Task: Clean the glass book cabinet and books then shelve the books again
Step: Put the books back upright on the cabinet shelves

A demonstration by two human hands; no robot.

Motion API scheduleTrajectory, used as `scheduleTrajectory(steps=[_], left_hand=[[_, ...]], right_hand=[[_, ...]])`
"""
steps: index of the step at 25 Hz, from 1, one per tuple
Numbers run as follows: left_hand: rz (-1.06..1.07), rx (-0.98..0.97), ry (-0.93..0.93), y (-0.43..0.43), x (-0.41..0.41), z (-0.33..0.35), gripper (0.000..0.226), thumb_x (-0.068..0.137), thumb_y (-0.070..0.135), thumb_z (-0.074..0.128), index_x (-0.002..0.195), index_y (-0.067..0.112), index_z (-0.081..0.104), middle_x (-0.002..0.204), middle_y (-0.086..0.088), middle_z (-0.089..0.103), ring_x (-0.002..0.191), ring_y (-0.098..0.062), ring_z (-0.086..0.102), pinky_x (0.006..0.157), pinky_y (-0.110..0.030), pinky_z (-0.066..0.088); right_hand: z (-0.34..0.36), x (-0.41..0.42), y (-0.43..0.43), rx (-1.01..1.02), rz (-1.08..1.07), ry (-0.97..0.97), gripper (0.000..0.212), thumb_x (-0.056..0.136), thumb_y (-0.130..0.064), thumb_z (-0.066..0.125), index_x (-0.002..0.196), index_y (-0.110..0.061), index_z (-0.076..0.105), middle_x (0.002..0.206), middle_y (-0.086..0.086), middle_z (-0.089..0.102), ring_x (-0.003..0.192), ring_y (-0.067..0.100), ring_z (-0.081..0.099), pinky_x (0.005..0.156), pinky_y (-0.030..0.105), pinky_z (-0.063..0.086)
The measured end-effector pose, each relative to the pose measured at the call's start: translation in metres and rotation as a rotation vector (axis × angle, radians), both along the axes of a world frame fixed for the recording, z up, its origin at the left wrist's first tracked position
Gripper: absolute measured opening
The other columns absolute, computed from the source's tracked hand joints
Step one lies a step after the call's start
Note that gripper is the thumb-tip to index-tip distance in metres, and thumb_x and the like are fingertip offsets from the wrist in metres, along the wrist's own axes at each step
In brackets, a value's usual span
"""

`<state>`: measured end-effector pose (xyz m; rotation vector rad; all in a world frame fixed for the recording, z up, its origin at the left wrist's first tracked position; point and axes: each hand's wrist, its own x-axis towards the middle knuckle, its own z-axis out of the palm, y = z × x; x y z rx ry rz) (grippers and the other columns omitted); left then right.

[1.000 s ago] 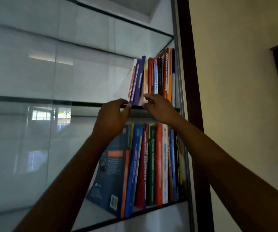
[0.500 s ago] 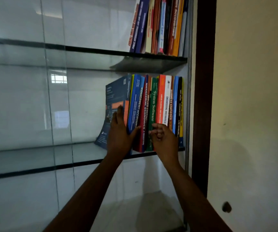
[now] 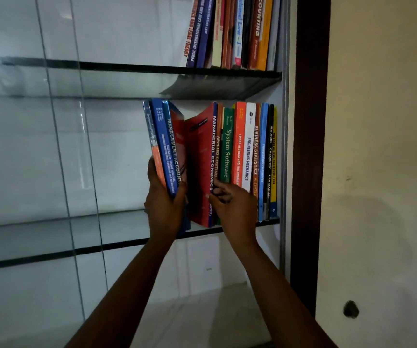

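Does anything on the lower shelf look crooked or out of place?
Yes. The three blue-spined books held by the left hand lean left, away from the row, leaving a wedge-shaped gap beside the red Managerial Economics book. The other books stand upright.

On the upper shelf [image 3: 127, 67], at the top centre of the frame, a purple spine [image 3: 197, 36] reads "PUBLIC INTERNATIONAL LAW", the pale spine [image 3: 189, 33] left of it "AND LEGAL THEORY", a light-blue spine [image 3: 238, 28] "Law - I", and a brown spine [image 3: 258, 21] "CCOUNTING", its start cut by the frame edge. On the lower shelf [image 3: 127, 243], from left to right: a blue book [image 3: 173, 146] "MANAGEMENT ACCOUNT", a red-covered book [image 3: 199, 159] "MANAGERIAL ECONOMICS", a tan spine [image 3: 218, 151] "APPLIED COSTING", a green spine [image 3: 227, 151] "System Software", an orange spine [image 3: 239, 151] "LINEAR ALGEBRA AND MULTIVARIA", a white spine [image 3: 248, 156] "ENGINEERING MECHANICS", a rust spine [image 3: 256, 146] "BUSINESS STATISTICS", a black spine [image 3: 269, 159] "CHEMISTRY LAB MANUAL", a yellow spine [image 3: 274, 162] "CIVIL PROCEDURE, 1908". Lettering on the remaining spines is too blurred to read.
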<state>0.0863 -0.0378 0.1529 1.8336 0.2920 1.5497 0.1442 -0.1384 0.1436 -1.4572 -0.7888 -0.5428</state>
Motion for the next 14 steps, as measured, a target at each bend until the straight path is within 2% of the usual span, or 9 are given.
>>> scheduleTrajectory(steps=[2,5,7,8,9,10,11,12,14], left_hand=[[0.002,0.008,-0.023,-0.012,0.01,0.001,0.073,0.092,0.025,0.056,0.149,0.018,0.011,0.139,-0.008,0.047,0.11,-0.012,0.05,0.092,-0.028,0.04],[0.017,0.1,0.045,-0.02,0.03,0.001,0.074,0.09,0.041,0.052,0.15,0.021,0.013,0.143,-0.006,0.043,0.12,-0.02,0.051,0.098,-0.042,0.045],[0.009,0.135,0.095,-0.016,0.037,0.002,0.075,0.088,0.054,0.045,0.149,0.022,0.016,0.143,-0.006,0.041,0.123,-0.02,0.049,0.098,-0.049,0.046],[-0.024,0.109,0.088,-0.014,0.038,0.002,0.075,0.088,0.059,0.041,0.149,0.023,0.016,0.145,-0.006,0.038,0.126,-0.021,0.046,0.1,-0.051,0.044],[-0.045,0.09,0.075,-0.014,0.038,0.002,0.075,0.088,0.061,0.038,0.149,0.024,0.014,0.149,-0.008,0.032,0.132,-0.023,0.039,0.106,-0.055,0.036],[-0.009,0.113,0.067,-0.014,0.035,0.0,0.076,0.087,0.06,0.035,0.149,0.026,0.01,0.154,-0.01,0.021,0.139,-0.026,0.028,0.113,-0.056,0.02],[0.1,0.214,0.076,-0.016,0.031,-0.002,0.076,0.087,0.059,0.033,0.149,0.027,0.004,0.157,-0.011,0.011,0.144,-0.027,0.015,0.115,-0.052,0.002],[0.233,0.4,0.068,-0.02,0.027,-0.003,0.075,0.089,0.056,0.032,0.149,0.025,0.0,0.157,-0.01,0.005,0.145,-0.028,0.006,0.115,-0.047,-0.008],[0.345,0.901,0.071,-0.026,0.032,0.005,0.066,0.095,0.048,0.026,0.15,0.019,0.004,0.156,-0.009,0.012,0.143,-0.029,0.009,0.116,-0.047,-0.006]], right_hand=[[0.004,0.003,-0.002,0.019,0.014,0.03,0.037,0.077,-0.008,0.073,0.113,-0.006,0.066,0.104,0.01,0.069,0.096,0.02,0.064,0.091,0.032,0.051],[0.003,0.007,-0.006,0.041,0.063,0.053,0.028,0.079,-0.011,0.071,0.106,-0.007,0.069,0.105,0.008,0.069,0.1,0.013,0.06,0.09,0.024,0.051],[-0.004,0.008,-0.008,-0.007,0.106,0.016,0.028,0.084,-0.012,0.066,0.112,-0.01,0.067,0.113,0.007,0.066,0.111,0.014,0.056,0.095,0.032,0.05],[-0.008,0.009,-0.009,-0.063,0.124,-0.027,0.031,0.087,-0.012,0.062,0.117,-0.013,0.064,0.119,0.006,0.063,0.118,0.016,0.052,0.098,0.031,0.048],[-0.011,0.009,-0.013,-0.132,0.126,-0.068,0.034,0.089,-0.012,0.06,0.123,-0.015,0.06,0.124,0.004,0.059,0.122,0.014,0.047,0.101,0.021,0.044],[-0.013,0.01,-0.019,-0.177,0.109,-0.092,0.038,0.09,-0.012,0.058,0.127,-0.017,0.056,0.127,0.003,0.056,0.124,0.011,0.044,0.1,0.011,0.037],[-0.014,0.013,-0.027,-0.176,0.079,-0.084,0.041,0.09,-0.013,0.058,0.131,-0.018,0.052,0.13,0.001,0.054,0.124,0.008,0.043,0.098,0.007,0.034],[-0.016,0.017,-0.035,-0.128,0.045,-0.049,0.044,0.09,-0.013,0.057,0.133,-0.019,0.049,0.132,-0.001,0.051,0.125,0.007,0.041,0.098,0.01,0.035],[-0.021,0.024,-0.052,-0.01,-0.007,0.037,0.048,0.09,-0.014,0.056,0.136,-0.019,0.043,0.135,-0.003,0.046,0.125,0.005,0.04,0.1,0.021,0.039]])
